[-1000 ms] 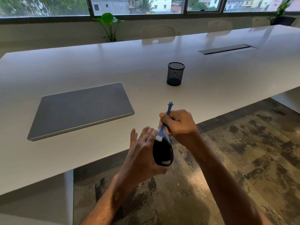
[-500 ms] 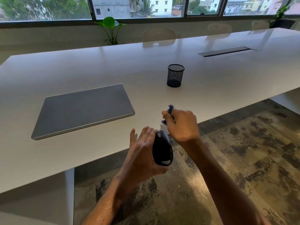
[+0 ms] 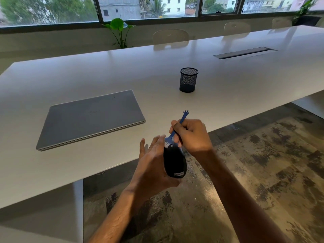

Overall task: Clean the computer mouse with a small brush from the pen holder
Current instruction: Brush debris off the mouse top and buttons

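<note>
My left hand (image 3: 154, 165) holds a black computer mouse (image 3: 174, 161) upright off the table's near edge, its label end pointing down. My right hand (image 3: 192, 135) grips a small blue brush (image 3: 182, 120) by the handle. The brush's white bristles (image 3: 168, 143) rest on the mouse's top end. The handle's hand-shaped tip sticks up above my fingers. A black mesh pen holder (image 3: 188, 79) stands on the white table (image 3: 87, 72) beyond my hands, and it looks empty.
A closed grey laptop (image 3: 91, 118) lies on the table to the left of my hands. A cable slot (image 3: 245, 52) is set into the tabletop at the far right. Chairs (image 3: 170, 36) and a green plant (image 3: 119, 30) stand behind the table.
The brush went up off the mouse's top end half a second ago and has come back down, bristles on the mouse again. My left hand has kept the mouse in place.
</note>
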